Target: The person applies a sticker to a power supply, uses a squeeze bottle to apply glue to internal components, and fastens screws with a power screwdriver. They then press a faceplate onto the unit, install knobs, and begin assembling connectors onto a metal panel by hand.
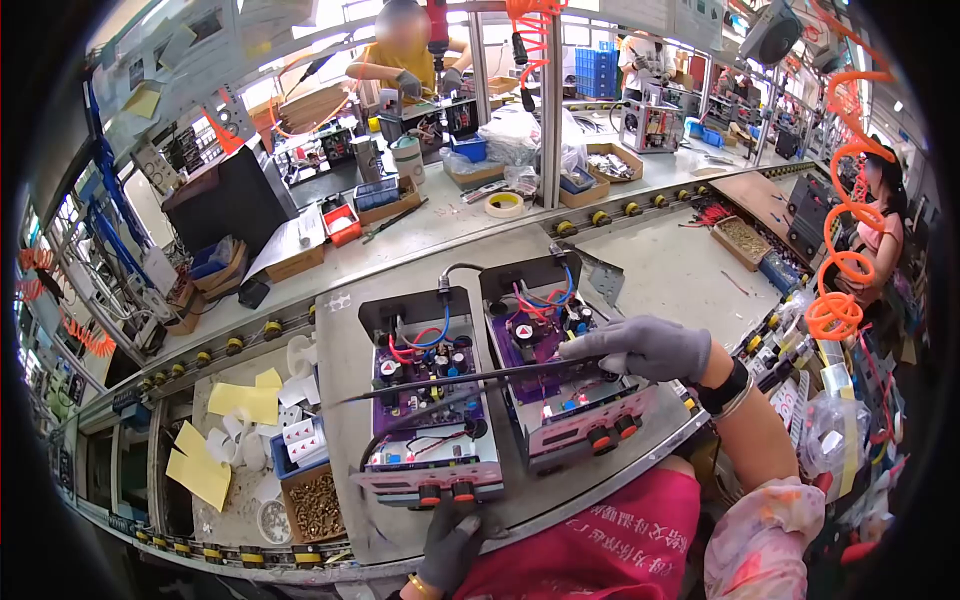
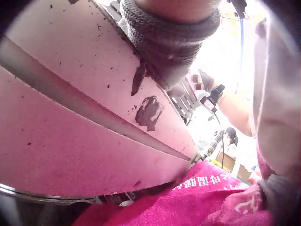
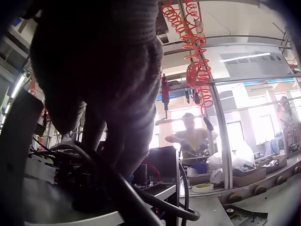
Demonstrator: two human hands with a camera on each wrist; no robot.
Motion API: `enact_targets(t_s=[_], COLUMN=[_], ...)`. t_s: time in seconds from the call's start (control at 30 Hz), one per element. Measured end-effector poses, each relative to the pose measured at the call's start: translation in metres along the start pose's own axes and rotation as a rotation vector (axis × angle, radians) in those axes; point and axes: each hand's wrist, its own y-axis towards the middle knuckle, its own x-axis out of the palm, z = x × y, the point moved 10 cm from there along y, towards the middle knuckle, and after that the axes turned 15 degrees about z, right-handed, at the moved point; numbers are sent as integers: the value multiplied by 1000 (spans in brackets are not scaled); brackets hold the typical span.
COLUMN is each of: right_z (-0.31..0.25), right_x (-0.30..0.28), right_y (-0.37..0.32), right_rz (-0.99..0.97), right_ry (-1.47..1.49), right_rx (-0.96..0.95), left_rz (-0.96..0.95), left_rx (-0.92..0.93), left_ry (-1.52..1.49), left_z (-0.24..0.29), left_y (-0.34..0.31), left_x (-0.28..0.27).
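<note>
Two open electronic units with purple circuit boards stand side by side on a grey work board [image 1: 345, 300]. Over the right-hand unit [image 1: 570, 430], my gloved right hand [image 1: 650, 348] pinches a black cable [image 1: 480, 378] between thumb and fingers. The cable stretches leftward across both units; in the right wrist view its thick black loop [image 3: 129, 200] passes below the glove. My gloved left hand [image 1: 455, 548] is at the front of the left-hand unit [image 1: 430, 460], right by its orange-ringed knobs [image 1: 445, 493]. In the left wrist view the glove cuff [image 2: 164, 47] shows and the fingers are mostly hidden.
A box of brass-coloured screws [image 1: 315, 505] and yellow paper [image 1: 200, 470] lie at left. A roller rail [image 1: 270, 328] runs behind the board. Across the bench, another person [image 1: 405, 60] works. Orange coiled hoses [image 1: 840, 260] hang at right.
</note>
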Motion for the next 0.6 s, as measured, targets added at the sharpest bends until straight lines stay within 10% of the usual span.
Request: enact_targets(t_s=[0.07, 0.33, 0.6], right_z=[0, 113, 73], right_x=[-15, -66, 43], right_y=[-9, -155, -197], right_rz=[108, 930, 717], right_ry=[48, 18, 205], right_rx=[110, 585, 632], left_rz=[35, 68, 162], left_rx=[-393, -252, -14], left_ry=[-475, -129, 210], left_z=[-25, 2, 34], left_y=[-6, -18, -3], left_x=[6, -13, -51])
